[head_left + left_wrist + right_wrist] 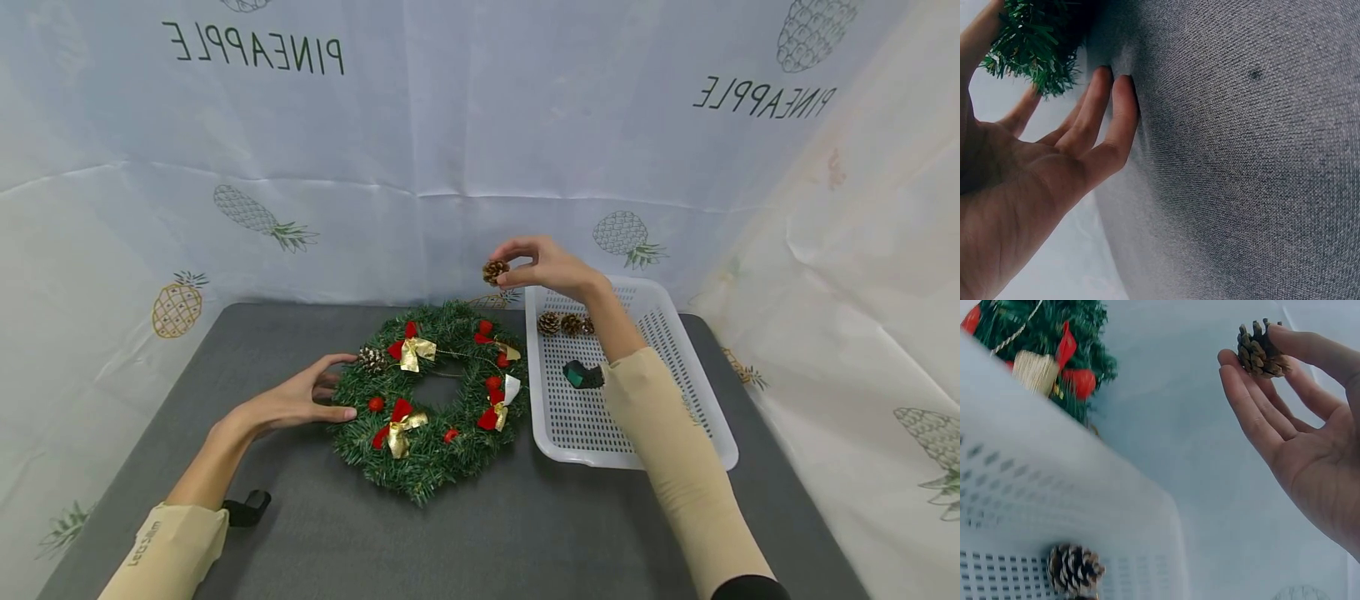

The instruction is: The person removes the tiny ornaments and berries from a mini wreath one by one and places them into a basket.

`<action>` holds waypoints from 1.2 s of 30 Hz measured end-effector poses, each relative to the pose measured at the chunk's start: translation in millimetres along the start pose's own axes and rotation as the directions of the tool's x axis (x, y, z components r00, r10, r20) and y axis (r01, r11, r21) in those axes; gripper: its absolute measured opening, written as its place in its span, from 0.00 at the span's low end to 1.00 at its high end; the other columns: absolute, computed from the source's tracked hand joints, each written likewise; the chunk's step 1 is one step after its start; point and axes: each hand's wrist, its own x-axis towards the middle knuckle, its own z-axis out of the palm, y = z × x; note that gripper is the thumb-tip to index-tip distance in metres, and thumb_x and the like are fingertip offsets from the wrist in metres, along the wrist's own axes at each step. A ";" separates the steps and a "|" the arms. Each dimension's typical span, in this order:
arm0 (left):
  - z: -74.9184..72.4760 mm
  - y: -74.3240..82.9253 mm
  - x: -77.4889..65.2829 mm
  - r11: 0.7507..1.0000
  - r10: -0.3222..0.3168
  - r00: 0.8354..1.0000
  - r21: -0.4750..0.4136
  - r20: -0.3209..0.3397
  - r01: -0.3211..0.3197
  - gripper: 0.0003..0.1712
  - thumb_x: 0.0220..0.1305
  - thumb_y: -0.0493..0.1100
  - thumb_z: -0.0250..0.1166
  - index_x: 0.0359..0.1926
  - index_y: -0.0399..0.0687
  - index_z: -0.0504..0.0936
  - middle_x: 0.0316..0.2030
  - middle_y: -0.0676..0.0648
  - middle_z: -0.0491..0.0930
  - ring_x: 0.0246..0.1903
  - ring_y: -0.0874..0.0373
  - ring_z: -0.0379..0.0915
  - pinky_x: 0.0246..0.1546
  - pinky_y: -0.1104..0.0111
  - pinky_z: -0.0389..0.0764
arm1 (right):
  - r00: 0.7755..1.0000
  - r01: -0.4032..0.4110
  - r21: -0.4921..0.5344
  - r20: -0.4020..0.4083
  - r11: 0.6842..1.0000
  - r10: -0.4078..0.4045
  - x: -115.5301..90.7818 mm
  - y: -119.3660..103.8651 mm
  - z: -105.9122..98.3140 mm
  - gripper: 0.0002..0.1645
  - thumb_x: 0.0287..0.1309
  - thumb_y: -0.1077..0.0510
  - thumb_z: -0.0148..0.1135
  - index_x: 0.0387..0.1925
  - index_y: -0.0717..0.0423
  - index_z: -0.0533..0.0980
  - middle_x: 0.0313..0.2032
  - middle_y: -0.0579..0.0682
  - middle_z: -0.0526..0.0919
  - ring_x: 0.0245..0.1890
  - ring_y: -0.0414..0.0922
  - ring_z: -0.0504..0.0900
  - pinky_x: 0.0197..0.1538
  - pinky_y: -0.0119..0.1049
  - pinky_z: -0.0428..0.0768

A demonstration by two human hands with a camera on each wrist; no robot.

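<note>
A green wreath (450, 475) lies on the grey table, decorated with red-and-gold bows, red balls and a frosted pinecone (372, 359) on its left side. My left hand (303, 396) holds the wreath's left edge between thumb and index finger. In the left wrist view its other fingers (1124, 103) bend down by the table beside the greenery (1041, 50). Raised beyond the basket's back left corner, my right hand (547, 265) pinches a small brown pinecone (495, 272) between thumb and fingertips. The right wrist view shows this pinecone (1260, 353) clear of the wreath.
To the wreath's right stands a white perforated basket (585, 456), holding several pinecones (549, 323) and a dark item with a green patch (576, 375). My right forearm crosses over it. A pineapple-print curtain (465, 125) hangs behind the grey table (360, 542).
</note>
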 end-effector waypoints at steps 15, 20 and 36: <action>-0.5 -0.5 -0.7 1.000 0.006 1.000 -0.003 0.003 -0.006 0.58 0.72 0.53 0.75 0.88 0.52 0.46 0.81 0.18 0.49 0.78 0.15 0.53 0.66 0.31 0.78 | 0.992 -0.086 0.044 -0.093 0.995 0.090 -34.2 31.8 -31.6 0.28 0.72 0.65 0.69 0.70 0.61 0.76 0.70 0.60 0.76 0.60 0.62 0.88 0.62 0.41 0.90; -0.5 -1.5 -0.3 1.000 0.012 1.000 0.001 0.001 -0.012 0.58 0.72 0.53 0.75 0.88 0.52 0.46 0.81 0.18 0.49 0.78 0.15 0.53 0.66 0.31 0.78 | 0.990 -0.099 0.006 -0.096 0.995 0.099 -42.5 42.8 -37.8 0.29 0.73 0.64 0.68 0.71 0.63 0.75 0.71 0.62 0.75 0.58 0.56 0.90 0.65 0.47 0.88; -0.6 -1.4 -0.4 1.000 0.008 1.000 -0.002 -0.001 -0.008 0.58 0.72 0.52 0.74 0.88 0.52 0.46 0.81 0.18 0.49 0.78 0.15 0.53 0.66 0.31 0.78 | 0.984 -0.170 -0.057 -0.067 0.984 0.166 -57.1 75.9 -40.6 0.29 0.73 0.60 0.70 0.71 0.61 0.75 0.70 0.63 0.78 0.63 0.63 0.86 0.68 0.46 0.86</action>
